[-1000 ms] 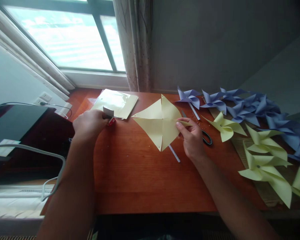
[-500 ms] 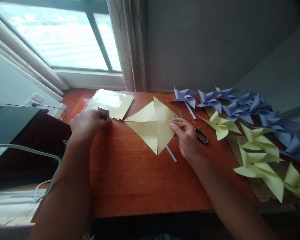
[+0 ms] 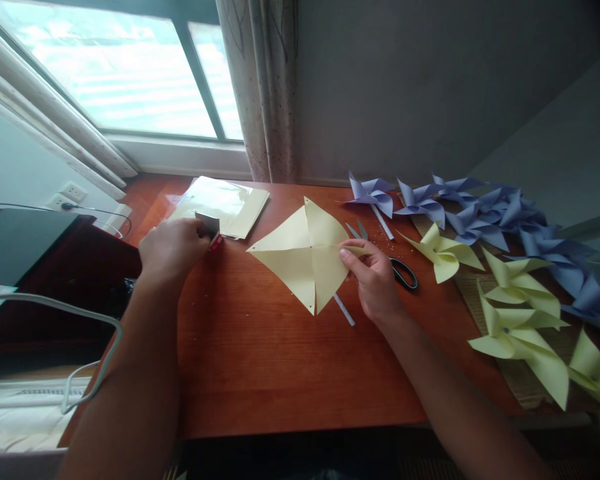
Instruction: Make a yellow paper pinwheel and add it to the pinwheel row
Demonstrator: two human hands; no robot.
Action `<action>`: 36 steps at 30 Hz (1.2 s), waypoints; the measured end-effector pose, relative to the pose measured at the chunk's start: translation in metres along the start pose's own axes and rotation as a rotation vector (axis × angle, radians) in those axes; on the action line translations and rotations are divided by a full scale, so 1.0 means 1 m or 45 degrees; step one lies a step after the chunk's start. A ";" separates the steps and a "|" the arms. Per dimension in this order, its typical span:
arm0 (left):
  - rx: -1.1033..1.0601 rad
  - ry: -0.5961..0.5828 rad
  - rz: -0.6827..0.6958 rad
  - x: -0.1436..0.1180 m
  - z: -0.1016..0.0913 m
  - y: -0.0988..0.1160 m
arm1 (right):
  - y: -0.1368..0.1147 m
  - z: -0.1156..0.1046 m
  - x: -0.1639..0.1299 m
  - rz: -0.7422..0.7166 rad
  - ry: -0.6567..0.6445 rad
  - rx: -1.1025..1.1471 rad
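No writing is legible; right hand [image 3: 375, 280] pinches the right tip of the flat, diamond-set yellow paper square [image 3: 305, 253], left hand [image 3: 173, 248] grips a small red-and-white object [image 3: 211, 233].

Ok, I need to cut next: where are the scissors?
In the head view the scissors lie on the wooden table, just beyond the right hand, between the cut yellow sheet and the yellow pinwheel.
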State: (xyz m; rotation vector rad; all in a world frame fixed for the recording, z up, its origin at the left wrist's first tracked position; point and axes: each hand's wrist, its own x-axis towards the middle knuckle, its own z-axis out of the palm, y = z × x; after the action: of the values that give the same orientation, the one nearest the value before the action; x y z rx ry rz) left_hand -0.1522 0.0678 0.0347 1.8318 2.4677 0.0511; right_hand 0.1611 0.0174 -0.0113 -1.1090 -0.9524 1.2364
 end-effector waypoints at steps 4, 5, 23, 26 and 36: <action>0.008 -0.001 0.010 -0.002 -0.001 0.001 | 0.000 0.000 0.000 -0.003 0.001 -0.015; 0.018 0.003 0.007 -0.002 -0.002 0.001 | 0.000 0.001 -0.001 -0.004 0.000 -0.019; -0.050 0.088 0.016 -0.003 0.001 -0.008 | 0.001 0.002 -0.002 0.013 -0.011 -0.089; -0.088 0.215 0.024 -0.006 -0.004 -0.007 | 0.001 0.002 -0.002 0.012 -0.007 -0.064; -1.590 0.106 0.294 -0.034 -0.013 0.032 | -0.014 -0.002 0.001 0.079 -0.016 0.145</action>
State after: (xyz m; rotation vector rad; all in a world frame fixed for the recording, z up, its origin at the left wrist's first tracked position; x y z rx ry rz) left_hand -0.1134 0.0450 0.0509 1.4177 1.4896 1.3215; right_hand 0.1665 0.0187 0.0014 -1.0488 -0.8517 1.3325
